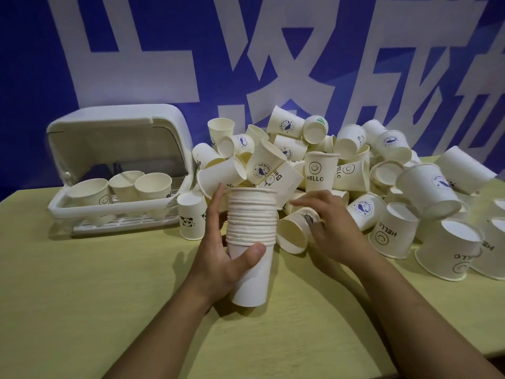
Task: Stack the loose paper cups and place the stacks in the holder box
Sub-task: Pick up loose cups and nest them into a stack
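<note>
White nested cup stack (250,236), upright

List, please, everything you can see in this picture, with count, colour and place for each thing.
cup stack: one, white, held upright above the table at centre.
tipped cup: one, white, lying on its side just right of the stack.
loose cups: a big heap, too many to count, white with prints, centre to right.
panda cup: one, white, upside down beside the box.
holder box: one, white, lid up, left; three cup stacks inside.
table: one, yellow-green.
backdrop: blue with white characters.
left hand: grips the stack.
right hand: grasps the tipped cup.
</note>
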`<state>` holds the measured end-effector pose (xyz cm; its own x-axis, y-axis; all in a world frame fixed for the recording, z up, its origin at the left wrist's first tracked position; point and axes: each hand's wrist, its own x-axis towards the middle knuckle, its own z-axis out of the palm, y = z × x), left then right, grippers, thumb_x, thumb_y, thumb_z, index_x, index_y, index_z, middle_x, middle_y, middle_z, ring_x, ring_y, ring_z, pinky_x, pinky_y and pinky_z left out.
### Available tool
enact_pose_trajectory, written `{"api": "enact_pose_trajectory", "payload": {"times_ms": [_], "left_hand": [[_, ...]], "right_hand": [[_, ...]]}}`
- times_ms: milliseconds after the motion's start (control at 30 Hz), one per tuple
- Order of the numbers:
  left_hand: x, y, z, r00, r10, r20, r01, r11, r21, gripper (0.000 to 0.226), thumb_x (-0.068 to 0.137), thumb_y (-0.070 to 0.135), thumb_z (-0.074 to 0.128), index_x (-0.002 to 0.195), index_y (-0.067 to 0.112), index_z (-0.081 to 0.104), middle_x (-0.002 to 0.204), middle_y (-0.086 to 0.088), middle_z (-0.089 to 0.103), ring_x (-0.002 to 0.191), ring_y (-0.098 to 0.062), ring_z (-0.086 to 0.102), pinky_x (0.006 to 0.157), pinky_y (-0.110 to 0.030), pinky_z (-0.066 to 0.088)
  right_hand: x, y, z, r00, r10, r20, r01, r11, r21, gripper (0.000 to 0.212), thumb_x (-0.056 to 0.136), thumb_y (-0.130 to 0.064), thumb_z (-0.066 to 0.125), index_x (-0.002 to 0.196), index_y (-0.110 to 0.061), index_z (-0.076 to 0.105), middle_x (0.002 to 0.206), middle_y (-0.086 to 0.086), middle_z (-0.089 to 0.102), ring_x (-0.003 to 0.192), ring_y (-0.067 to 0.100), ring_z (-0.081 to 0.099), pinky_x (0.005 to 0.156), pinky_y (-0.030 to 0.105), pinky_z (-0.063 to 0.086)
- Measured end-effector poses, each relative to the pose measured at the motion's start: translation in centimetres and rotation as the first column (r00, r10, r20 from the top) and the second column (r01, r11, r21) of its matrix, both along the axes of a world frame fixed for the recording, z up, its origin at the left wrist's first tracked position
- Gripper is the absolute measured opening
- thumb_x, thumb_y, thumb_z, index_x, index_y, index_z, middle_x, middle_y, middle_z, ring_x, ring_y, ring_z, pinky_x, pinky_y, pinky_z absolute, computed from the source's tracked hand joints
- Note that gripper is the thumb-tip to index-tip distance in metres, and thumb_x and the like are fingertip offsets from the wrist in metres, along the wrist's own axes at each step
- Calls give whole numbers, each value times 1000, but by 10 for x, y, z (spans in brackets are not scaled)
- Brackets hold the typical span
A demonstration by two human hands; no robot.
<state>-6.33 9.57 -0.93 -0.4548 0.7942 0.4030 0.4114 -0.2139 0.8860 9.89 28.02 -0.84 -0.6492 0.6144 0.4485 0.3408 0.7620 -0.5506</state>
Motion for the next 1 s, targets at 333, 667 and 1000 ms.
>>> {"api": "enact_pose_trajectory", "payload": {"times_ms": [333, 667, 1000], "left_hand": [[-4, 1, -4, 1000, -20, -13, 20, 1000, 22, 99, 61, 52, 78, 140, 71, 21, 144, 8, 51, 126, -10, 58, 102, -36, 53], [-1, 1, -5, 984, -179, 11, 179, 981, -76, 92, 56, 49, 76, 137, 67, 35, 124, 27, 59, 114, -7, 63, 85, -25, 56], [5, 7, -9, 964, -261, 40, 264, 960, -89, 96, 61, 46, 78, 144, 62, 33, 138, 6, 59, 120, -14, 64, 91, -26, 54]], "right_hand": [[7, -1, 3, 961, -32, 274, 27, 999, 21, 65, 78, -46, 76, 136, -46, 47, 137, -14, 47, 132, 20, 32, 109, 47, 32], [8, -19, 19, 773, -67, -630, -243, 887, -392, 76, 85, -36, 67, 149, -40, 28, 116, -9, 66, 104, 8, 68, 78, 27, 58], [-14, -34, 16, 748, -26, -663, -383, 799, -463, 66, 80, -52, 70, 138, -49, 38, 114, -3, 71, 108, 18, 69, 82, 31, 57]]}}
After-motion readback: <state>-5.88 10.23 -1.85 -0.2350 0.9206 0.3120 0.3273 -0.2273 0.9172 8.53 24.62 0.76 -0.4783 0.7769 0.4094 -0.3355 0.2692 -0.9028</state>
